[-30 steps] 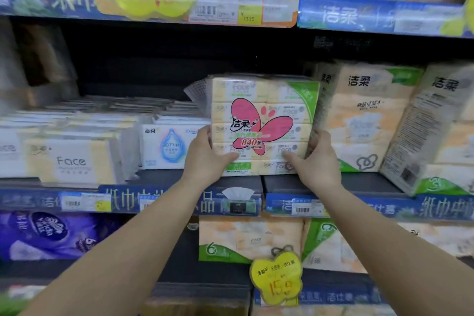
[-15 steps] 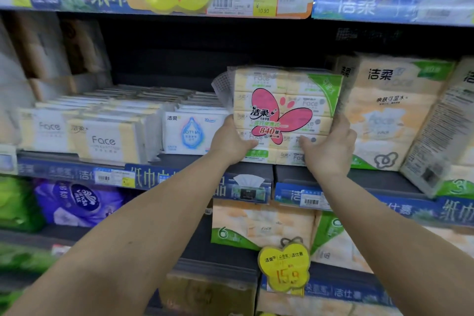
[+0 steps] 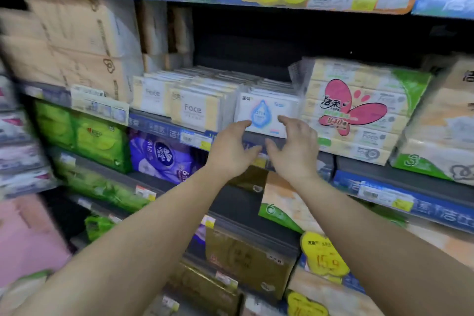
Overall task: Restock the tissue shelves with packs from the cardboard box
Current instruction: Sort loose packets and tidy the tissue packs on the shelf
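Yellow tissue pack [image 3: 359, 110] with pink butterfly sits on shelf [image 3: 379, 174] right of both hands, left hand [image 3: 230, 151] and right hand [image 3: 292, 149] empty, fingers apart and loosely curled; best square neighbouring white pack [image 3: 266, 113] flush with shelf edge

Pack [image 3: 359, 110]: yellow-white tissue bundle with a pink butterfly label (marked 840), standing upright.
Place: sitting on the middle shelf [image 3: 384, 169].

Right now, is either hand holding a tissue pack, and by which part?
Nothing is held. The left hand and right hand hang open before the white pack; the butterfly pack stands alone on the shelf.
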Available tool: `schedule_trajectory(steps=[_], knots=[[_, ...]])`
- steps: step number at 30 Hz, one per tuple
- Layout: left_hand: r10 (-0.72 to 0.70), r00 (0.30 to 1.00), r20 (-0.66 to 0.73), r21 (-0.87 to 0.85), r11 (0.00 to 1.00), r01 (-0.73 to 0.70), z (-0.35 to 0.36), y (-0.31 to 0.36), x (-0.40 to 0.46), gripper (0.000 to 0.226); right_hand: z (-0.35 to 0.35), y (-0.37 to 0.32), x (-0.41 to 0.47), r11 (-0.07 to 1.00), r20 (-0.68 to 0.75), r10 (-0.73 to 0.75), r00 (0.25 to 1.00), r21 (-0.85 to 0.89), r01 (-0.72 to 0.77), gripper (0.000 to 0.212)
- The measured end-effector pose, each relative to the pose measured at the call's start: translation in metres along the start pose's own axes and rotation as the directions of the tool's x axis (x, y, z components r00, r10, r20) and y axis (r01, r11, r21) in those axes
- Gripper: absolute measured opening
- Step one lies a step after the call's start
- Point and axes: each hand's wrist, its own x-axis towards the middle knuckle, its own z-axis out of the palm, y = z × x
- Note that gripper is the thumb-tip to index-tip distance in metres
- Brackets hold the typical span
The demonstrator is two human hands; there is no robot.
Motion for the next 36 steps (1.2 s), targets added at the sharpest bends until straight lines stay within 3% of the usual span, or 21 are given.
schedule_trajectory(steps=[3,6,10,16,21,27,36], knots=[[-0.061,0.998,-0.026,0.182,0.981,0.065,-0.06,-0.059,-0.033,0.07,0.036,-0.068,-0.018,0.998,0.209,-0.039,0.977,-0.033,0.047,0.05],[-0.183,0.982,-0.056,0.364,0.912,0.191,-0.134,-0.127,-0.079,0.075,0.09,-0.149,-0.048,0.989,0.429,-0.118,0.895,-0.034,0.147,0.053],[-0.346,0.933,-0.096,0.541,0.769,0.341,-0.24,-0.213,-0.152,0.076,0.162,-0.272,-0.107,0.969,0.578,-0.227,0.784,0.05,0.243,0.061],[-0.565,0.796,-0.216,0.602,0.565,0.564,-0.372,-0.304,-0.257,0.075,0.234,-0.435,-0.181,0.906,0.649,-0.408,0.643,0.198,0.376,0.061],[-0.682,0.655,-0.327,0.541,0.433,0.721,-0.443,-0.362,-0.317,0.077,0.287,-0.528,-0.223,0.846,0.69,-0.511,0.512,0.299,0.442,0.06],[-0.749,0.56,-0.354,0.486,0.365,0.794,-0.486,-0.44,-0.34,0.079,0.361,-0.595,-0.243,0.805,0.725,-0.569,0.388,0.396,0.442,0.059],[-0.828,0.44,-0.348,0.465,0.255,0.848,-0.532,-0.572,-0.295,0.08,0.508,-0.658,-0.214,0.81,0.788,-0.552,0.27,0.431,0.398,0.057]])
